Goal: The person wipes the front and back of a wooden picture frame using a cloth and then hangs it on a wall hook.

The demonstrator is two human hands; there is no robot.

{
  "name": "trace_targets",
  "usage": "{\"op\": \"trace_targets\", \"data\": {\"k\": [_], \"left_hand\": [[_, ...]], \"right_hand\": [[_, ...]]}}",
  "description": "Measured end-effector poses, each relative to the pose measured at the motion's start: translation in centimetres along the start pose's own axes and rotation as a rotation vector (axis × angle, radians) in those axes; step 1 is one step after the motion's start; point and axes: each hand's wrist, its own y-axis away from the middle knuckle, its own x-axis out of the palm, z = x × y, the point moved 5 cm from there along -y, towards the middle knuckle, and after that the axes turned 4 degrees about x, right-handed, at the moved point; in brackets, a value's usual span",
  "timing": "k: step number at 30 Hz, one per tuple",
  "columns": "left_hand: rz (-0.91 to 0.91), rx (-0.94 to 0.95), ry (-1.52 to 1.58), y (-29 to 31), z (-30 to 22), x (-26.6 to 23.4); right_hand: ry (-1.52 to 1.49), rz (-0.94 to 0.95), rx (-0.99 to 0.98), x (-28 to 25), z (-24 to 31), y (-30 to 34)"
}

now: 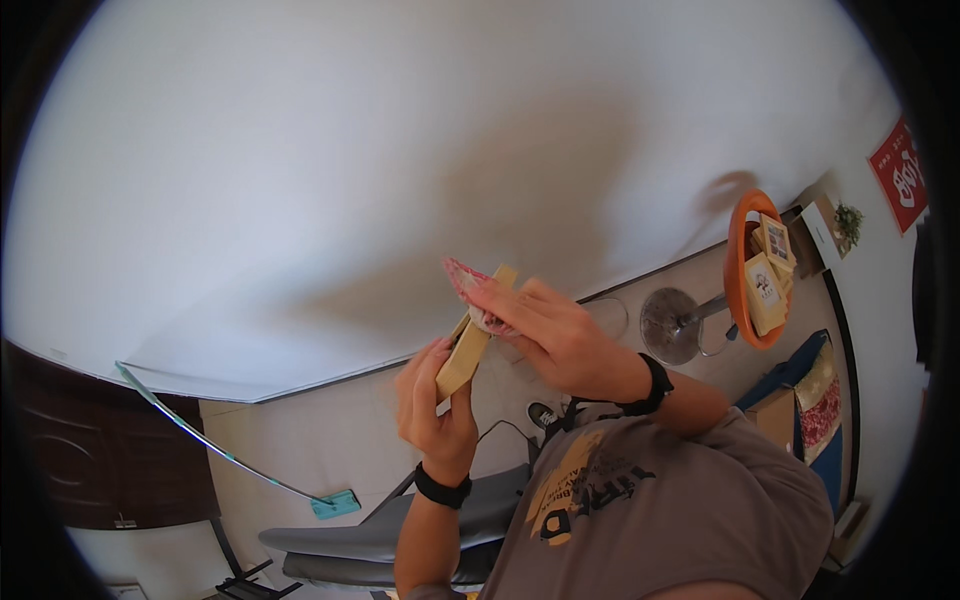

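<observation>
Before the white wall (300,150), mid-view: one pale wooden frame (463,365), seen nearly edge-on and tilted, its upper end leaning right. Both hands on the work, raised in front of the body.

Left hand (430,405): grasping the frame's lower part, thumb on the near side, fingers curled on the other. Right hand (570,342): at the frame's upper part, closed on a crumpled red-and-white cloth (462,274) pressed against the wood; part of the cloth sticks out past the fingertips. Whether it is fabric or plastic cannot be told. Black band on each wrist.

Surroundings, right: orange stool (736,262) on a metal post with a round base; several similar frames (763,292) piled on its seat, at least two with pictures. Beyond it, a small green plant (848,226) and a red poster (897,180). Left: teal-headed mop (335,503) leaning to the wall, near a dark brown door (95,440).
</observation>
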Motion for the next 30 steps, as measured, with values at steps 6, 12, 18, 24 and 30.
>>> {"op": "trace_targets", "data": {"k": [6, 12, 18, 24, 30], "left_hand": [[0.08, -0.31, 0.119, 0.9, 0.2, 0.0], [0.084, -0.138, 0.06, 0.2, -0.3, -0.4], [0.086, -0.102, 0.178, -0.1, -1.1, 0.2], [-0.054, -0.05, 0.252, 0.0, -1.4, -0.5], [-0.025, -0.282, 0.227, 0.5, -0.1, -0.7]], "right_hand": [[-0.071, 0.006, -0.193, 1.3, 1.4, 0.9], [0.024, -0.087, -0.294, 1.0, 0.7, 1.1], [0.182, -0.021, -0.067, -1.7, -5.6, -0.2], [-0.243, -0.15, 0.362, -4.7, -9.6, 1.3], [-1.13, -0.26, 0.523, -5.4, -8.6, 1.7]]}}
